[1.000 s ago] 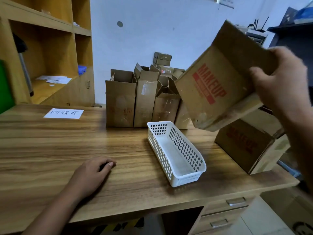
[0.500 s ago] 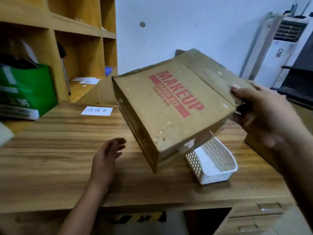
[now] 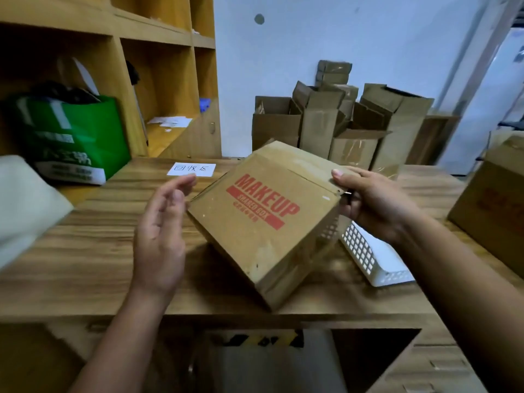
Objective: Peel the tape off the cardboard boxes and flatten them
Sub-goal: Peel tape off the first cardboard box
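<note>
makeup box (image 3: 263,219) in right hand (image 3: 374,202)

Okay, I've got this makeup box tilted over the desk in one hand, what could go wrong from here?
Only your right hand grips the box, by one corner. The left hand is open beside it, so the box may twist or slip. Its lowest corner hangs near the front edge of the desk, so a slip could send it to the floor. The white basket sits right beside the box, and a swing might knock it.
</note>
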The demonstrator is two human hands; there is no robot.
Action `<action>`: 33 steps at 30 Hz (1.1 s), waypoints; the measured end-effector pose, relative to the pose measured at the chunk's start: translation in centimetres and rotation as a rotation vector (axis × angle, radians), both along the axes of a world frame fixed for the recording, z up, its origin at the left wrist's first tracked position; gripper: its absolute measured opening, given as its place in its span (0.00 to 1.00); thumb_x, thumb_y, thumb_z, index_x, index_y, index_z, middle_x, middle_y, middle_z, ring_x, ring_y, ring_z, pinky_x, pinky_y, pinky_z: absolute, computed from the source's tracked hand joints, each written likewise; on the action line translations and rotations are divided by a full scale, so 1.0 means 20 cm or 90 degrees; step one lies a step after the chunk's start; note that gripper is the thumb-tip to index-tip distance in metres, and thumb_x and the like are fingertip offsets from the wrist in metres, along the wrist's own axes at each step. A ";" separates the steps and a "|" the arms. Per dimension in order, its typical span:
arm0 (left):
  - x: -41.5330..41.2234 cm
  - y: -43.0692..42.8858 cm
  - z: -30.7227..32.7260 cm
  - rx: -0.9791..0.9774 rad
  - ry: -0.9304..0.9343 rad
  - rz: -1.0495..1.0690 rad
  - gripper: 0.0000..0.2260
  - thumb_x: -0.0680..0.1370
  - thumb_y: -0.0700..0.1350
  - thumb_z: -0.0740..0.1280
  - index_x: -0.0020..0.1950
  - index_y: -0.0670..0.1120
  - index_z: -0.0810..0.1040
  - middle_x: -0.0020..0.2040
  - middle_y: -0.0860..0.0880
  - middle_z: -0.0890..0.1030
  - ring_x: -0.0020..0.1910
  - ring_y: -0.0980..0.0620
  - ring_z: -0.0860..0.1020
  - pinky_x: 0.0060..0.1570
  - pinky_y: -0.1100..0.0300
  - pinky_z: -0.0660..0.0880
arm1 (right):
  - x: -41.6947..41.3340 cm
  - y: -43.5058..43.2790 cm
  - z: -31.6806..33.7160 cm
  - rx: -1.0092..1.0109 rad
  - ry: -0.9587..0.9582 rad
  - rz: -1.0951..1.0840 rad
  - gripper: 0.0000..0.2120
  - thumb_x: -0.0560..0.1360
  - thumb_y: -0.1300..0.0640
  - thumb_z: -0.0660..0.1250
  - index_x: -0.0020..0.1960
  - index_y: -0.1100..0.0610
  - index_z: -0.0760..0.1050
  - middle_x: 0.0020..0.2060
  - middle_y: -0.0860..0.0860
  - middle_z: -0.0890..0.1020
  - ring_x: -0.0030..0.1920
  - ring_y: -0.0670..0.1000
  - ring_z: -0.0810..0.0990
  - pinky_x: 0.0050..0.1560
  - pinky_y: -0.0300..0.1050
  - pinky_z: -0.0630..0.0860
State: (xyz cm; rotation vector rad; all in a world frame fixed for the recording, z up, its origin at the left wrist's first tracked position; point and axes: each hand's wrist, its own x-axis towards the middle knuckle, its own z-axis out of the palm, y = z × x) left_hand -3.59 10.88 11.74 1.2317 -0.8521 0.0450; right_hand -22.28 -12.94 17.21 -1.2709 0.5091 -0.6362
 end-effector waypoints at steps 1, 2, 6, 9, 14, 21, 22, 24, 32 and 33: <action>-0.02 -0.01 0.01 0.034 -0.050 -0.009 0.14 0.85 0.48 0.57 0.64 0.48 0.78 0.61 0.53 0.82 0.63 0.58 0.77 0.60 0.62 0.73 | 0.02 0.00 -0.01 -0.007 0.008 -0.001 0.11 0.80 0.60 0.66 0.60 0.63 0.80 0.50 0.57 0.80 0.48 0.55 0.74 0.50 0.47 0.83; -0.03 -0.02 0.02 0.074 -0.098 -0.023 0.13 0.84 0.48 0.58 0.64 0.48 0.79 0.60 0.55 0.82 0.62 0.59 0.77 0.58 0.65 0.74 | 0.04 -0.01 -0.02 -0.012 0.015 -0.004 0.11 0.80 0.61 0.66 0.60 0.63 0.79 0.50 0.57 0.80 0.49 0.55 0.73 0.50 0.47 0.83; -0.06 -0.08 0.02 0.252 -0.283 -0.077 0.14 0.83 0.54 0.60 0.64 0.54 0.81 0.63 0.59 0.80 0.68 0.58 0.74 0.66 0.53 0.73 | 0.06 -0.03 -0.06 -0.023 0.039 -0.038 0.10 0.80 0.62 0.67 0.60 0.64 0.78 0.49 0.57 0.80 0.50 0.57 0.75 0.47 0.47 0.83; -0.09 -0.14 0.02 0.372 -0.372 -0.109 0.17 0.81 0.60 0.58 0.63 0.58 0.81 0.64 0.63 0.78 0.69 0.62 0.71 0.70 0.47 0.68 | 0.05 -0.05 -0.11 -0.046 0.080 -0.080 0.08 0.80 0.62 0.67 0.58 0.62 0.78 0.50 0.59 0.81 0.50 0.57 0.80 0.56 0.54 0.82; -0.10 -0.20 0.03 0.435 -0.437 -0.098 0.20 0.81 0.62 0.54 0.64 0.59 0.80 0.64 0.65 0.77 0.68 0.67 0.69 0.73 0.49 0.64 | 0.00 -0.08 -0.19 -0.176 0.165 -0.170 0.11 0.82 0.58 0.66 0.64 0.58 0.74 0.50 0.55 0.81 0.44 0.50 0.82 0.53 0.50 0.82; -0.11 -0.25 0.03 0.446 -0.433 -0.093 0.19 0.82 0.61 0.53 0.65 0.61 0.79 0.65 0.65 0.77 0.68 0.66 0.69 0.71 0.48 0.65 | -0.25 -0.07 -0.33 -0.682 0.439 -0.215 0.18 0.80 0.56 0.67 0.69 0.53 0.74 0.63 0.50 0.78 0.65 0.51 0.76 0.61 0.45 0.70; -0.11 -0.26 0.03 0.457 -0.434 -0.096 0.19 0.82 0.61 0.53 0.66 0.61 0.78 0.66 0.66 0.76 0.69 0.66 0.68 0.72 0.48 0.64 | -0.28 -0.07 -0.36 -0.692 0.473 -0.198 0.16 0.80 0.55 0.67 0.68 0.52 0.75 0.62 0.50 0.79 0.63 0.52 0.78 0.58 0.45 0.70; -0.11 -0.29 0.04 0.490 -0.443 -0.108 0.20 0.82 0.62 0.52 0.68 0.63 0.76 0.68 0.66 0.74 0.70 0.67 0.66 0.73 0.50 0.62 | -0.32 -0.09 -0.40 -0.653 0.498 -0.188 0.14 0.81 0.55 0.65 0.66 0.49 0.76 0.57 0.51 0.82 0.57 0.53 0.82 0.52 0.46 0.73; -0.16 -0.40 0.12 0.592 -0.504 -0.147 0.18 0.83 0.61 0.52 0.72 0.68 0.69 0.72 0.68 0.68 0.73 0.65 0.61 0.70 0.53 0.59 | -0.46 -0.25 -0.41 -0.622 0.545 -0.296 0.16 0.81 0.60 0.63 0.67 0.52 0.78 0.59 0.58 0.84 0.44 0.57 0.81 0.46 0.45 0.70; -0.16 -0.42 0.12 0.590 -0.506 -0.148 0.18 0.83 0.62 0.52 0.72 0.68 0.69 0.72 0.67 0.69 0.73 0.64 0.61 0.70 0.51 0.60 | -0.47 -0.26 -0.41 -0.624 0.549 -0.302 0.16 0.81 0.61 0.63 0.68 0.52 0.78 0.60 0.58 0.84 0.45 0.57 0.81 0.47 0.44 0.70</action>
